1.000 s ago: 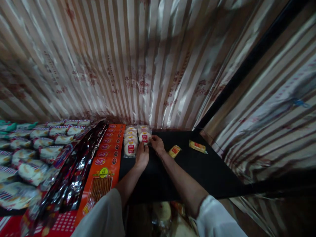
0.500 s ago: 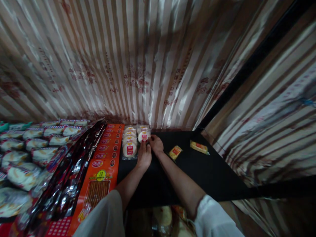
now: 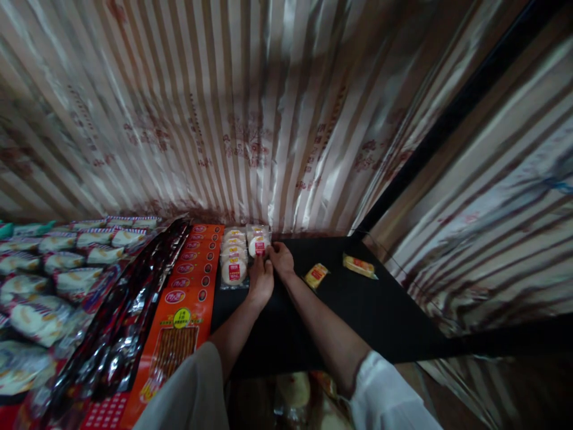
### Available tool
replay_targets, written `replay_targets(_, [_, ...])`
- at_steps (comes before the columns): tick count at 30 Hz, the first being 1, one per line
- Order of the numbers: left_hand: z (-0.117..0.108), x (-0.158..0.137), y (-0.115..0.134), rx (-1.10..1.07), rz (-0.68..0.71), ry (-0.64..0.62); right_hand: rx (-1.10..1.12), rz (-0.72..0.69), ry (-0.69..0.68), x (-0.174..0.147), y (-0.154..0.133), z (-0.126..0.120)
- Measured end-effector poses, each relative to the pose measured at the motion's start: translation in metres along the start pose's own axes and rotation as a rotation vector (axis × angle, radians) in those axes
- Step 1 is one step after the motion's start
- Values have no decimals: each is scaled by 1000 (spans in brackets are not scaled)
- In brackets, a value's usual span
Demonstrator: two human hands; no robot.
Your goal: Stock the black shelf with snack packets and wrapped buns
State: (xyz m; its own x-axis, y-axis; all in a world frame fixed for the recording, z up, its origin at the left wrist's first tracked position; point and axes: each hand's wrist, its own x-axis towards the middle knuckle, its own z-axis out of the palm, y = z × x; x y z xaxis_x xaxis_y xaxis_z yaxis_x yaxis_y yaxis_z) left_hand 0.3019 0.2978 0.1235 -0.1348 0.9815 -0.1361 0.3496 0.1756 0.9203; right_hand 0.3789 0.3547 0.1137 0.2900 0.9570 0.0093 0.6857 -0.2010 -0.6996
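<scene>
Left hand flat and reaching, fingertips touching the near edge of a round white cake pack. Right hand just beside it, fingers curled on the pack's right edge, pinching it lightly by the look of it; blurred, so hard to be sure. Pack sitting at the back of the black bench, second column, next to a tidy row of the same cake packs.

Risk from here, as a judgement: slippery wrap, a nudge too far left riding the pack up onto the neighbouring row and knocking it crooked. Long orange snack packs lying just left of that row, so little slack on that side.

Plenty of bare bench to the right, only two small yellow packets lying loose there, well apart from both hands. Behind everything, striped foil wall close up, no room to push further back.
</scene>
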Motion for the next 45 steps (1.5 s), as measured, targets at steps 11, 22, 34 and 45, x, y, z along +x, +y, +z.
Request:
replay_targets(11, [-9,-86,6,-26,18,7,236,-185,74,-96,31,-47])
replay_targets(22, [-8,-227,-33,291,264,-391,112,-71,-14,-253,132,-119])
replay_targets(34, [16,-279,-74,354,216,-414,-278,-101,-323,-323,147,-113])
replay_targets(45, [15,-298,-37,188,-2,-276,-51,-237,-171,-341,138,-113])
